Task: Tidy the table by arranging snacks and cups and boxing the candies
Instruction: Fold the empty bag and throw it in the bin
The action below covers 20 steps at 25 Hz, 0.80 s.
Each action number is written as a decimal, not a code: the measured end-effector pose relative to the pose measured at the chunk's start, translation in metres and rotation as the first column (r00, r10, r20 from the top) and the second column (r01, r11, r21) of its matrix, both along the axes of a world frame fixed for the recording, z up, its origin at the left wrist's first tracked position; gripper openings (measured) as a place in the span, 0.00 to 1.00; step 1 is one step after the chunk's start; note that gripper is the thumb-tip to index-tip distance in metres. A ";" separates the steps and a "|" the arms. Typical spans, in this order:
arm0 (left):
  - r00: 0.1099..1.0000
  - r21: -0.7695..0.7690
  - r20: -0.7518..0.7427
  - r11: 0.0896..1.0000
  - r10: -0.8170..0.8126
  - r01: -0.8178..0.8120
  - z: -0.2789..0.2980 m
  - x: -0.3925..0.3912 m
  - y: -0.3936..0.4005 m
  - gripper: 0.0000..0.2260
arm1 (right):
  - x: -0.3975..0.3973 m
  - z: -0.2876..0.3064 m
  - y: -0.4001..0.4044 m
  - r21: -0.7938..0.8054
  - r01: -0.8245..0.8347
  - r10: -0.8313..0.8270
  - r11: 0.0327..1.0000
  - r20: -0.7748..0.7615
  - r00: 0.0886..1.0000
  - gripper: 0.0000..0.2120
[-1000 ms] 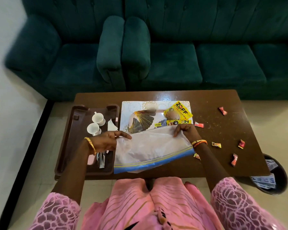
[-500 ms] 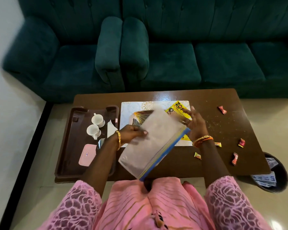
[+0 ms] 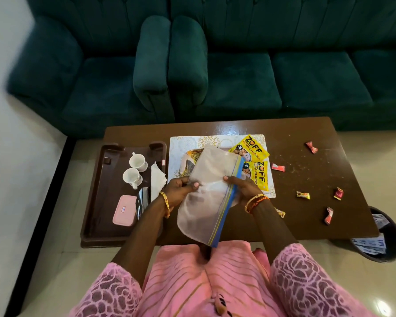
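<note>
We hold a clear plastic zip bag above the near edge of the brown table, just below the middle of the frame, tilted so its blue and yellow zip strip runs down its right side. Our left hand pinches the bag's left edge, thumb on top, and our right hand grips the zip strip with the thumb laid across the front, so both hands are clamped on the bag. Behind the bag, a white patterned placemat lies on the table, and on it sit two yellow snack packets, one above the other, the lower one partly hidden by the bag and our right hand. A plate with a gold and dark pattern peeks out from under the bag's upper left corner. Wrapped candies lie scattered well apart on the right half of the table, mostly red, with one yellowish one near our right wrist. At the left of the table is a dark brown tray holding two white cups side by side, a white napkin, a pink case and a shiny dark item beside it that we cannot make out. A dark bin with papers stands on the floor at the lower right, and a green sofa fills the top of the frame.
</note>
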<state>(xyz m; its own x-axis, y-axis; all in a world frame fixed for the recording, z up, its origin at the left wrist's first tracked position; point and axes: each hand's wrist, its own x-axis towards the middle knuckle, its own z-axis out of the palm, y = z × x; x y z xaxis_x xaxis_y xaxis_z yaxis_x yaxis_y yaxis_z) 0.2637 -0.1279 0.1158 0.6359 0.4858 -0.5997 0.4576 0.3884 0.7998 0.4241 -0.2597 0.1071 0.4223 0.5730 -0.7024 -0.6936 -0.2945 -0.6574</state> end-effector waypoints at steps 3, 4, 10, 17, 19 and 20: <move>0.999 0.031 0.023 0.999 0.032 -0.032 -0.004 0.000 0.003 0.13 | 0.005 0.001 0.005 0.042 0.077 -0.079 0.996 0.050 0.996 0.08; 0.998 -0.003 0.040 0.999 0.038 -0.038 -0.004 0.000 0.004 0.13 | 0.005 0.001 0.007 0.044 0.089 -0.092 0.995 0.084 0.992 0.07; 0.989 -0.140 0.137 0.990 0.050 -0.030 -0.002 0.003 -0.009 0.12 | 0.010 0.011 0.009 0.096 -0.089 0.062 0.991 0.256 0.965 0.15; 0.980 -0.103 0.133 0.985 0.148 -0.135 -0.005 0.005 -0.021 0.14 | -0.005 0.005 -0.007 0.018 -0.250 0.239 0.968 0.233 0.943 0.14; 0.980 -0.094 0.137 0.986 0.147 -0.134 -0.009 0.001 -0.020 0.15 | -0.003 0.003 -0.007 -0.012 -0.236 0.229 0.972 0.299 0.927 0.15; 0.981 -0.116 0.142 0.987 0.130 -0.114 -0.009 0.000 -0.018 0.16 | -0.001 0.001 -0.008 0.001 -0.223 0.213 0.975 0.289 0.933 0.16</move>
<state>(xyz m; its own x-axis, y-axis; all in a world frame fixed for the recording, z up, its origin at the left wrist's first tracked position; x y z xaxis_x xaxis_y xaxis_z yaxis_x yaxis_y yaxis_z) 0.2634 -0.1460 0.1069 0.6616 0.5038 -0.5554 0.2803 0.5208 0.8063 0.4234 -0.2681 0.1080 0.4641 0.6948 -0.5494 -0.3964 -0.3918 -0.8303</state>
